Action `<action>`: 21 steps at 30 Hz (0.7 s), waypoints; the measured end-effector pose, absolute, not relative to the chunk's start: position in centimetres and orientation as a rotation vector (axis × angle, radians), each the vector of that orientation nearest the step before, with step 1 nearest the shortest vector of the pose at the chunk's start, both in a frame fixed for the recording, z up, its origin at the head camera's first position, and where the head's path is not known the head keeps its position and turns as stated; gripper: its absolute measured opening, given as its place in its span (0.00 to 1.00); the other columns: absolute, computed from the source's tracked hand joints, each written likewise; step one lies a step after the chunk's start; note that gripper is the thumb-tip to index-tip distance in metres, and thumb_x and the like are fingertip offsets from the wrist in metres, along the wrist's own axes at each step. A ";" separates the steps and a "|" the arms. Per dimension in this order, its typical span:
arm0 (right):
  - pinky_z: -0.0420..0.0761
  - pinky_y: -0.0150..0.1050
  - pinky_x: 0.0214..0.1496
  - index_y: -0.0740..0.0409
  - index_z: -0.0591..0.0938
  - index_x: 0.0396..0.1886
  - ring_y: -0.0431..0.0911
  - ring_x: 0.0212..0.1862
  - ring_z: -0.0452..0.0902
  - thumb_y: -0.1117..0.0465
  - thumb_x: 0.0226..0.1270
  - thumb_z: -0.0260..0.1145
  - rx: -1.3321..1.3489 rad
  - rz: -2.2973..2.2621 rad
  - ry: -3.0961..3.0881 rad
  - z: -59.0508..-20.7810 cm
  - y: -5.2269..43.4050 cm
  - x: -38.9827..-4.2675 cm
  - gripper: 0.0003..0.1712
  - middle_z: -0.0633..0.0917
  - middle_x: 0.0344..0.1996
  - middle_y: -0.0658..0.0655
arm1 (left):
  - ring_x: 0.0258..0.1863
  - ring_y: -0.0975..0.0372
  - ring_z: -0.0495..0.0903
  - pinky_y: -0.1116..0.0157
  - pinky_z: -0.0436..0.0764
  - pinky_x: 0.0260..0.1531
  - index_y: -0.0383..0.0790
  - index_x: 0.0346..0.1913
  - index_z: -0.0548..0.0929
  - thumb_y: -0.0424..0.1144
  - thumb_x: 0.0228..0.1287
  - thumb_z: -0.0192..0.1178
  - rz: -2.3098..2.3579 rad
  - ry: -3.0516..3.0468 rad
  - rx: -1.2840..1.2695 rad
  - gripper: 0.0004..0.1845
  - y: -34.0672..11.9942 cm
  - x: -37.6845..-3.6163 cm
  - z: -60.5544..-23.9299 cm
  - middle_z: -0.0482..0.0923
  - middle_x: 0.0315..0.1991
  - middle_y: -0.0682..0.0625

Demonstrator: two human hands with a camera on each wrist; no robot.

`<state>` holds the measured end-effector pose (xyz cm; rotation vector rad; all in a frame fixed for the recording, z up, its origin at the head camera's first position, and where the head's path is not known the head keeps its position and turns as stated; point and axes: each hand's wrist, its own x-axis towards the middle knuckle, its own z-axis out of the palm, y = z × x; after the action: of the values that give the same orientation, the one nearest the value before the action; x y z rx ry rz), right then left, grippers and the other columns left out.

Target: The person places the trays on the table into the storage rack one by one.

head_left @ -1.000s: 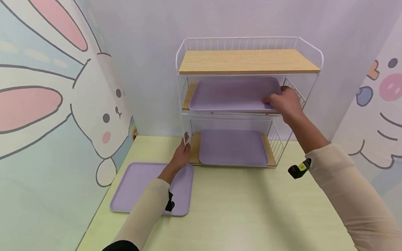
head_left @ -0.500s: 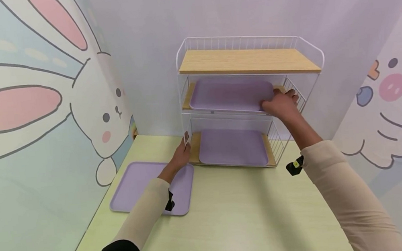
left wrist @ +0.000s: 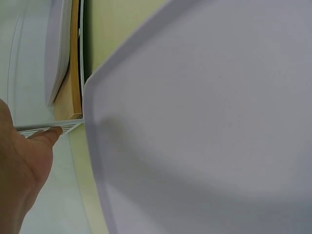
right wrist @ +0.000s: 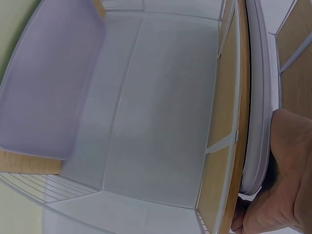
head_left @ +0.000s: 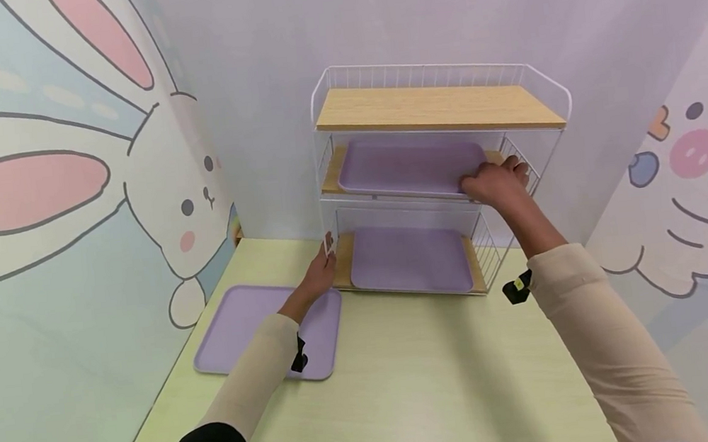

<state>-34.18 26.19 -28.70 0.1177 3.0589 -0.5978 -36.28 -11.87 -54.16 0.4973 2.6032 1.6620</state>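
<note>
A white wire rack (head_left: 435, 131) with three wooden shelves stands at the back of the table. My left hand (head_left: 319, 273) holds its lower left front post, with the fingertips at the side wires in the left wrist view. On the middle shelf lies a lilac tray (head_left: 409, 166). My right hand (head_left: 496, 182) grips this tray's right front corner, thumb at the front rim and the other fingers round the right end. The right wrist view shows the tray's rim (right wrist: 261, 97) edge-on over the wooden shelf (right wrist: 239, 126). A second lilac tray (head_left: 409, 258) sits on the bottom shelf.
Another lilac tray (head_left: 251, 323) lies on the pale yellow-green table (head_left: 408, 386) at left, beneath the left forearm. The top shelf (head_left: 435, 106) hangs close over the middle tray. Curtains printed with cartoon animals (head_left: 166, 196) surround the table.
The middle tray has shifted slightly and now sits a little further from the shelf's left end. My right hand has moved a little left and round the tray's corner. The left hand stays put.
</note>
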 end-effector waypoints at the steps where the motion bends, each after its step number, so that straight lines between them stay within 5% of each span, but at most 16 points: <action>1: 0.54 0.78 0.78 0.69 0.77 0.43 0.84 0.80 0.40 0.46 0.74 0.46 0.113 -0.600 3.067 -28.7 26.2 -34.1 0.28 0.57 0.75 0.93 | 0.91 0.36 0.51 0.42 0.54 0.92 0.35 0.93 0.36 0.40 0.96 0.32 1.662 2.606 0.498 0.35 -11.8 -36.3 -54.2 0.44 0.93 0.31; 8: 0.50 0.79 0.82 0.78 0.75 0.66 0.84 0.81 0.39 0.45 0.76 0.45 0.125 -0.670 3.089 -28.9 26.4 -33.7 0.40 0.56 0.76 0.94 | 0.92 0.37 0.51 0.43 0.55 0.92 0.39 0.94 0.36 0.41 0.96 0.34 1.655 2.597 0.485 0.35 -11.8 -36.3 -54.1 0.44 0.93 0.33; 12: 0.48 0.81 0.84 0.75 0.71 0.80 0.87 0.82 0.40 0.42 0.81 0.43 0.154 -0.841 3.153 -29.6 26.7 -33.3 0.46 0.53 0.78 0.95 | 0.90 0.35 0.56 0.41 0.58 0.91 0.39 0.94 0.38 0.43 0.95 0.33 1.570 2.654 0.497 0.36 -11.9 -36.3 -53.9 0.48 0.92 0.31; 18: 0.62 0.73 0.76 0.71 0.73 0.82 0.78 0.74 0.57 0.42 0.85 0.45 0.100 -1.214 3.308 -31.0 26.8 -31.6 0.43 0.62 0.75 0.87 | 0.89 0.32 0.59 0.37 0.62 0.89 0.36 0.94 0.40 0.41 0.94 0.38 1.491 2.637 0.583 0.37 -13.2 -37.0 -53.6 0.52 0.91 0.28; 21: 0.67 0.62 0.64 0.72 0.79 0.75 0.69 0.65 0.61 0.47 0.86 0.49 -0.003 -1.383 3.391 -32.0 26.7 -30.5 0.36 0.69 0.66 0.81 | 0.89 0.35 0.59 0.39 0.63 0.89 0.38 0.94 0.44 0.50 0.94 0.41 1.379 2.693 0.696 0.39 -14.8 -38.9 -55.2 0.54 0.91 0.29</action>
<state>-30.47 26.70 -31.97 -0.0033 3.3909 -1.3833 -38.87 -14.78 -55.17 0.6962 2.6927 1.3787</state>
